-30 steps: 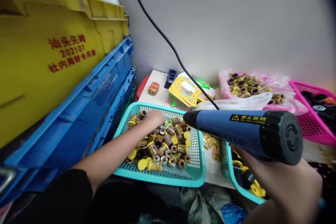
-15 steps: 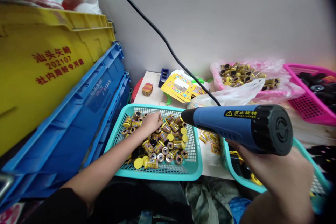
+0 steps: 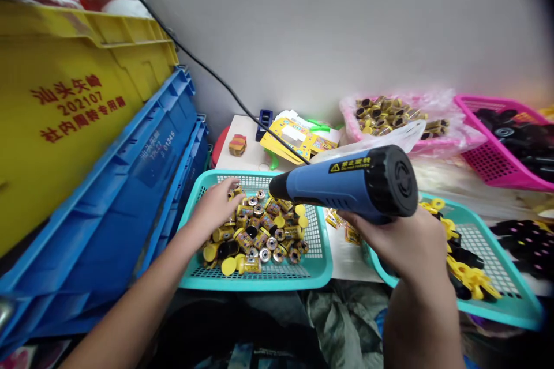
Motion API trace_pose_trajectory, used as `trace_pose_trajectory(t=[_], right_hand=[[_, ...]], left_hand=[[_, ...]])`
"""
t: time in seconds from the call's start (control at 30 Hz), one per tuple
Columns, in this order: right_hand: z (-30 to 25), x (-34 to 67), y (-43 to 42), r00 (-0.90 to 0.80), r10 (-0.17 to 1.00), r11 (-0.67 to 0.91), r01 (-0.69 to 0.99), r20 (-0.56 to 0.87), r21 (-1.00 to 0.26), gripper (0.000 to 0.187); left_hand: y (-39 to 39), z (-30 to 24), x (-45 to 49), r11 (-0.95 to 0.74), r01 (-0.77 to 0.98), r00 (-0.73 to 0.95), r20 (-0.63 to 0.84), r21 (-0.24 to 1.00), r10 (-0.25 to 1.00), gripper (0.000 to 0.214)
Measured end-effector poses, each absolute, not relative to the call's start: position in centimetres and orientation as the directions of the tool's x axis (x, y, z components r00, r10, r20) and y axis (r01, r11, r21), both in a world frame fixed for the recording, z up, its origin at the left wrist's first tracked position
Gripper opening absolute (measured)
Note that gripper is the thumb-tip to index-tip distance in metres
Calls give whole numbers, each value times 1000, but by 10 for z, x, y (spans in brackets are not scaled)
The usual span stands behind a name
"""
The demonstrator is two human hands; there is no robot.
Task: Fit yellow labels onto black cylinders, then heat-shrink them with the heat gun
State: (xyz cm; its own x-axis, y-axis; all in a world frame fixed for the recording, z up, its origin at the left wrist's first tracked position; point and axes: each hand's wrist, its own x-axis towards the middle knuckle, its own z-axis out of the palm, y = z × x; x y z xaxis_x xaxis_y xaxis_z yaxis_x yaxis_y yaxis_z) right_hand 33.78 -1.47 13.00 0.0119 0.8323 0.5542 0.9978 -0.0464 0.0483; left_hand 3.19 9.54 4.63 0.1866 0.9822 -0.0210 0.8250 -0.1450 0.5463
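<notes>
Right hand is clamping a blue-and-black barrel-shaped plastic tool, underside partly hidden, left hand is lying over yellow-capped printed cylinders in a turquoise plastic basket — its grasp impossible to tell.

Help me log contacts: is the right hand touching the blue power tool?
Touching: the head view shows the right hand gripping the blue power tool from below.

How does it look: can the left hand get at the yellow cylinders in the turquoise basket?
Probably yes: the left hand is over the basket, right by some cylinders, with nothing visibly blocking it there; the blue tool is farther right.
</notes>
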Motion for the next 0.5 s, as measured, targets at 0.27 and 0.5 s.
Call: trace_pose_trajectory(t=[0.27, 0.5], right_hand=[[129, 316, 4, -78, 813, 70, 997, 576, 37, 55], [134, 304, -2, -27, 853, -16, 997, 521, 78, 56]], left_hand=[[38, 12, -50, -88, 864, -82, 311, 496, 947, 37], [25, -18, -51, 36, 751, -203, 178, 659, 963, 50]])
